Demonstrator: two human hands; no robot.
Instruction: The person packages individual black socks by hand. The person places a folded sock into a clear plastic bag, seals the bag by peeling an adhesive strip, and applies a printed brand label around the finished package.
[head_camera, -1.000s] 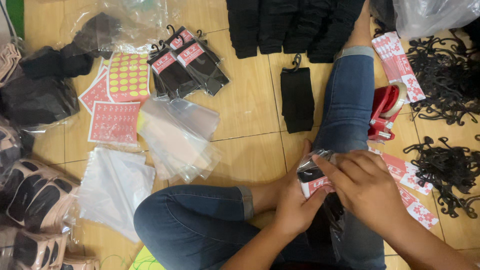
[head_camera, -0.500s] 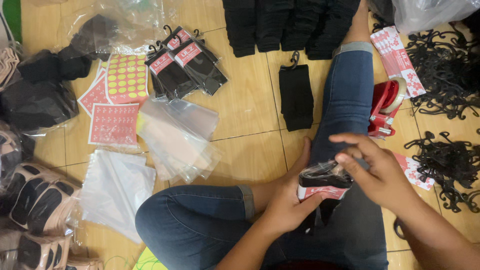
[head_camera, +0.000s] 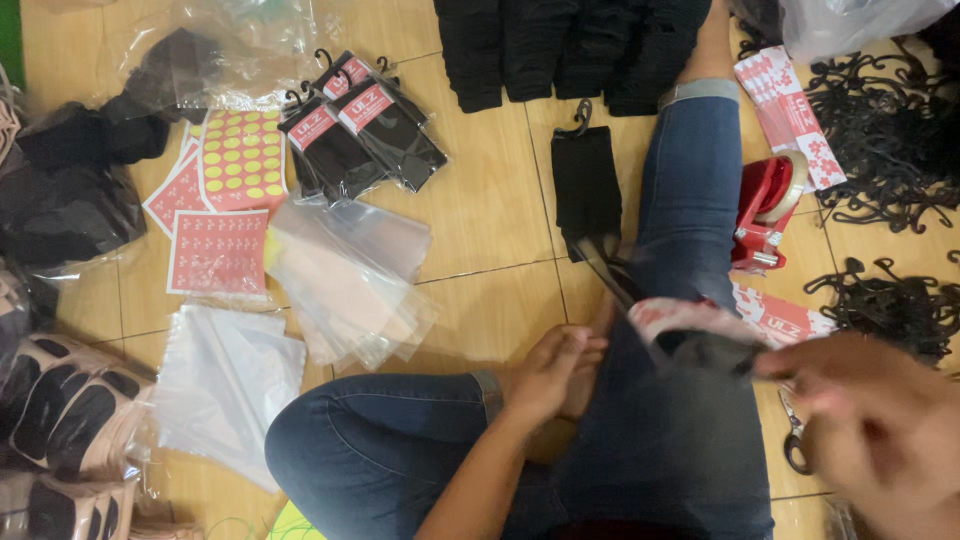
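I sit on a tiled floor with my jeans-clad legs (head_camera: 690, 190) folded. My right hand (head_camera: 870, 430) is blurred at the lower right and grips a black sock pair with a red-and-white header card (head_camera: 690, 330); its black hook (head_camera: 600, 262) points up and left. My left hand (head_camera: 555, 375) lies loosely curled against my ankle with nothing in it. A loose black sock on a hanger (head_camera: 585, 180) lies on the floor just beyond the held pair.
Bagged sock pairs (head_camera: 360, 125), red sticker sheets (head_camera: 215, 250), a yellow-dot sheet (head_camera: 240, 160) and stacks of clear bags (head_camera: 345, 270) lie to the left. A red tape dispenser (head_camera: 765, 210), header cards (head_camera: 790, 110), black hangers (head_camera: 880, 100) and scissors (head_camera: 795, 440) lie to the right.
My right hand has pulled the sock pair away to the right, out of my left hand. My left hand has let go and dropped to my ankle.
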